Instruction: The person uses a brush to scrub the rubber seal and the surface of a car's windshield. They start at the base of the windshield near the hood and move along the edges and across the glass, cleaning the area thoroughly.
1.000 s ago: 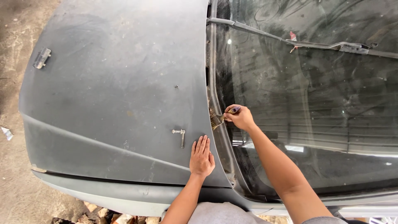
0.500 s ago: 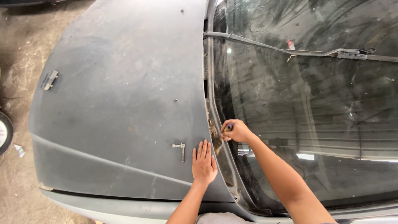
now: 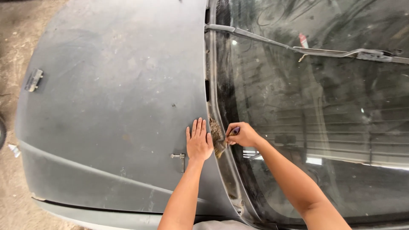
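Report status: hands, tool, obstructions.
Left hand flat on grey hood. Right hand gripping purple-handled tool at debris in cowl gap. Nothing blocking.

Bare forearms, no sleeves/gloves; hands [image 3: 199,142]

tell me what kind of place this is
Probably a car repair yard or workshop, outdoors or half-open. A dull grey primed car bonnet and dusty windscreen fill the view, bare stained concrete ground lies beside, and the right hand works a small tool in the debris-filled gap between them.

Wiper arm [image 3: 324,51] across dusty windscreen [image 3: 332,127], small metal latch [image 3: 33,80] on hood front, dirt floor [image 3: 12,42] at left
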